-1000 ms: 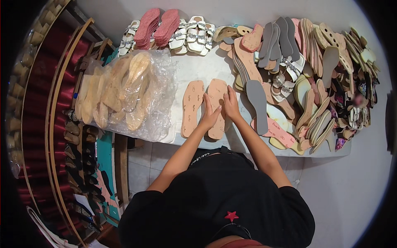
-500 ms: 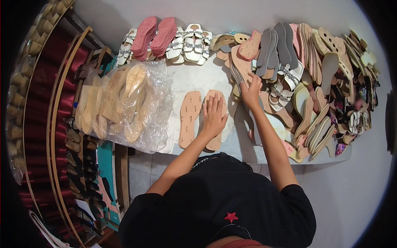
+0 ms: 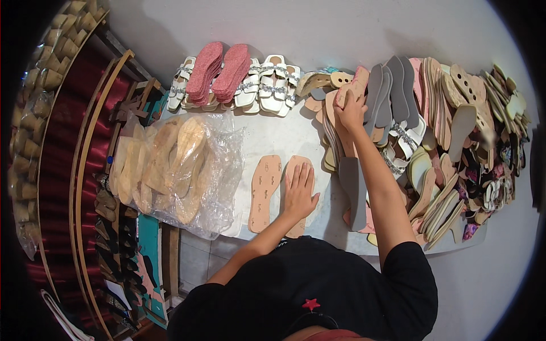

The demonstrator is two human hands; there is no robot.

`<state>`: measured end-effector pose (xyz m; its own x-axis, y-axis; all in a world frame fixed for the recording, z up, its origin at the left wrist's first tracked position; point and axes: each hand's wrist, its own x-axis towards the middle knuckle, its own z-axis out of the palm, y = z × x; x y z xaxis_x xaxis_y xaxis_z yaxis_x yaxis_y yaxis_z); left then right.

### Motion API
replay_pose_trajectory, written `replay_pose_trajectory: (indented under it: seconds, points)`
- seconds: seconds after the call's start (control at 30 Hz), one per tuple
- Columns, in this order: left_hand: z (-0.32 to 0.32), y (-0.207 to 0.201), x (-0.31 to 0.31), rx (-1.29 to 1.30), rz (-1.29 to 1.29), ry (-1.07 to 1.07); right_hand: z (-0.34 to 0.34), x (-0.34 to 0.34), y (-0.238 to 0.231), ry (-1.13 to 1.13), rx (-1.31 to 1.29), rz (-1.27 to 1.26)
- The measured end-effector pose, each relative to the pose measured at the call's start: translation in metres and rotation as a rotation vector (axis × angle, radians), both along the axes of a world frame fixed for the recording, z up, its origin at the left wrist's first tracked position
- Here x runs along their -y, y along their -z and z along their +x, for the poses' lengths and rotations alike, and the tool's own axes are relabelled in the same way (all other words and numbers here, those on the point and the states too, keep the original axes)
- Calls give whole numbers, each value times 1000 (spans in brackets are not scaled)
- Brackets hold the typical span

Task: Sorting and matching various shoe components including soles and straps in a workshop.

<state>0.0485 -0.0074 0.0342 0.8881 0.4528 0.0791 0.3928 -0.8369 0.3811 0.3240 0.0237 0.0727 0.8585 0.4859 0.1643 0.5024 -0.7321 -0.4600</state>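
Two tan insoles lie side by side on the table in front of me. The left insole [image 3: 265, 196] is fully in view. On the right insole [image 3: 293, 162] rests my left hand [image 3: 300, 196], flat with its fingers stretched out. My right hand [image 3: 349, 111] reaches to the back of the table, its fingers closed around a pinkish-tan sole piece [image 3: 359, 80] that tilts upward. Below that hand are stacked tan soles, partly covered by my forearm. Grey soles [image 3: 391, 91] stand just right of the hand.
Wooden soles in a clear plastic bag [image 3: 176, 170] fill the table's left side. White sandals [image 3: 274, 85] and stacked pink-red soles [image 3: 206, 74] line the wall. Many soles and sandals crowd the right. A rack [image 3: 79, 170] with red cloth stands at far left.
My right hand has moved farther back, from the tan soles to the pinkish sole piece, which has turned under its grip. My left hand stays on the insole. The whole view has shifted.
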Motion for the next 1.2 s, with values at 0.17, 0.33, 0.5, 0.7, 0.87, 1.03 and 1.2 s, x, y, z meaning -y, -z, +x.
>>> replay_pose_trajectory:
  seconds: [0.17, 0.33, 0.5, 0.7, 0.87, 1.03, 1.2]
  points:
    - [4, -3, 0, 0, -4, 10, 14, 4, 14, -57, 193, -62]
    - [0, 3, -3, 28, -32, 12, -4, 36, -37, 94, 170, 454]
    - [1, 7, -18, 178, -431, -38, -28, 89, -48, 32, 172, 841]
    - [13, -74, -29, 480, -5, -99, -74, 118, -71, -214, 2, 1039]
    - [12, -110, -41, 468, 156, -46, -97, 116, -97, -428, -148, 1084]
    - [-5, -129, -54, 303, -29, 64, -106, 107, -113, -325, -386, 1169]
    - [-8, -151, -75, 445, -161, -31, -134, 87, -128, -325, -727, 1240]
